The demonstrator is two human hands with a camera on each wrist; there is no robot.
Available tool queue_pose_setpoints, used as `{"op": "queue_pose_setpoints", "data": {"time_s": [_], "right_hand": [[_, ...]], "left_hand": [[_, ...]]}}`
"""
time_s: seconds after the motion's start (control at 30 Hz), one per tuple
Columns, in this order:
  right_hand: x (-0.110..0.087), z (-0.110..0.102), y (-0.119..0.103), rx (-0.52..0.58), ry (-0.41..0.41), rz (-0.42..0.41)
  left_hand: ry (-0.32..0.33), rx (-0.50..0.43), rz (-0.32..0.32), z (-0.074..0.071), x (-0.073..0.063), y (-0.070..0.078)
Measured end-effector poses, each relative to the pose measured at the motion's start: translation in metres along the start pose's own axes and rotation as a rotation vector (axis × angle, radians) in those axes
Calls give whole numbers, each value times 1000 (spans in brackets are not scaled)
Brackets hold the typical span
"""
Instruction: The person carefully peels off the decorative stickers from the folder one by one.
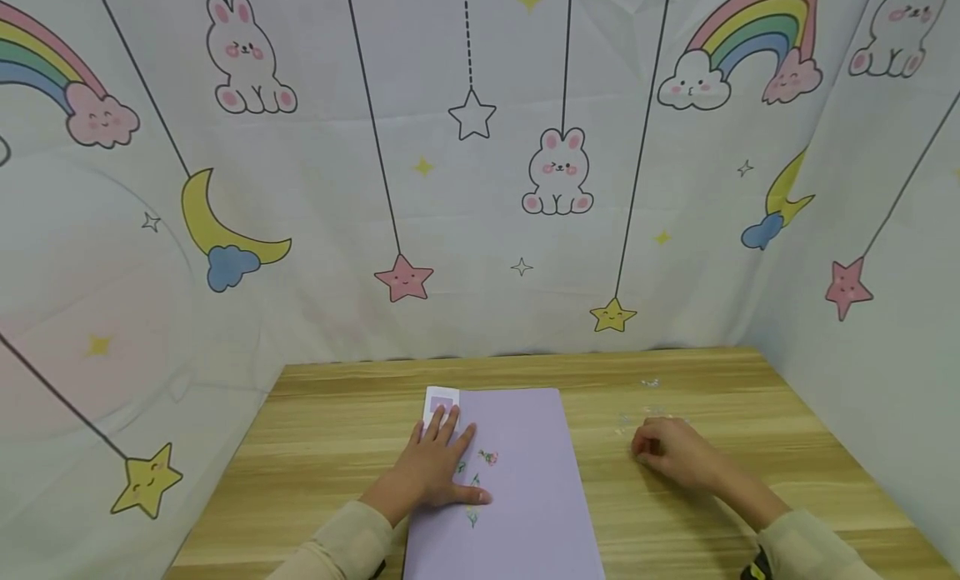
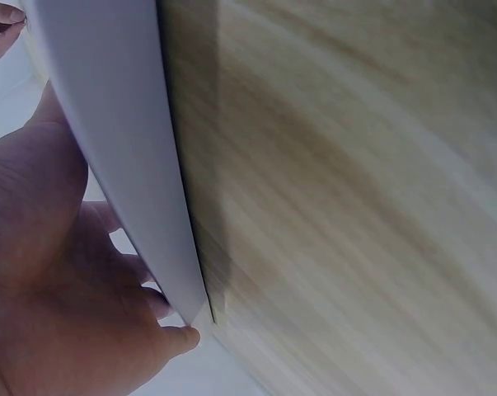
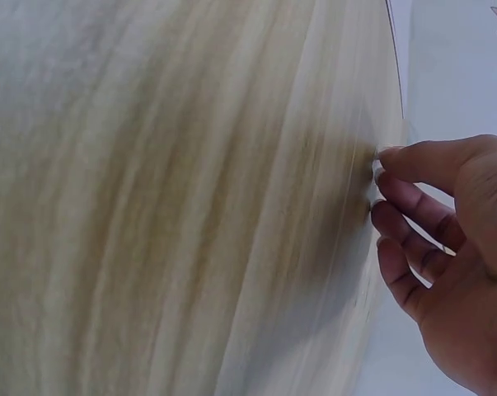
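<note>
My left hand [image 1: 435,472] lies spread over the left side of a large, flat lilac book or folder [image 1: 528,497], its fingers straight. Around its thumb, small flower stickers [image 1: 489,457] in pink and green show on the lilac surface. A white label [image 1: 442,392] at the far left corner is partly under the fingertips. To the right, my right hand [image 1: 675,453] is low at the wooden tabletop, fingers curled, thumb tip close to the index fingertip [image 3: 380,175]. I cannot tell whether something small sits between them. Just beyond it lie several small clear pieces [image 1: 654,412].
Another small clear piece [image 1: 650,382] lies farther back on the wooden table [image 1: 337,430]. A white cloth [image 1: 480,230] printed with bunnies, stars and rainbows hangs behind the table and along both sides.
</note>
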State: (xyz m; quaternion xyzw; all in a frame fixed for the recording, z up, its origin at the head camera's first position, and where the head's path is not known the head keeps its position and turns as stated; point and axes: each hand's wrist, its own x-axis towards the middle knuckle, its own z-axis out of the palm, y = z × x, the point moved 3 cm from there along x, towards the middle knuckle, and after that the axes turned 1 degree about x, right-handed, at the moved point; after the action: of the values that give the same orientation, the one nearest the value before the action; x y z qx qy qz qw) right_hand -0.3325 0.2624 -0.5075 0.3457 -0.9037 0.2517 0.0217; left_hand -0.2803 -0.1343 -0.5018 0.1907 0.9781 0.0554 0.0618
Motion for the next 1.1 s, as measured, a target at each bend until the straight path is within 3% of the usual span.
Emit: {"op": "queue_pose_setpoints", "data": {"time_s": [0.23, 0.77, 1.1], "right_hand": [[1, 1, -1, -23, 9, 37], [2, -5, 1, -32, 62, 2], [1, -8, -5, -60, 150, 94]], "left_hand": [[-1, 1, -3, 1, 0, -1], [-7, 2, -8, 0, 0, 0], [-13, -1, -14, 0, 0, 1]]}}
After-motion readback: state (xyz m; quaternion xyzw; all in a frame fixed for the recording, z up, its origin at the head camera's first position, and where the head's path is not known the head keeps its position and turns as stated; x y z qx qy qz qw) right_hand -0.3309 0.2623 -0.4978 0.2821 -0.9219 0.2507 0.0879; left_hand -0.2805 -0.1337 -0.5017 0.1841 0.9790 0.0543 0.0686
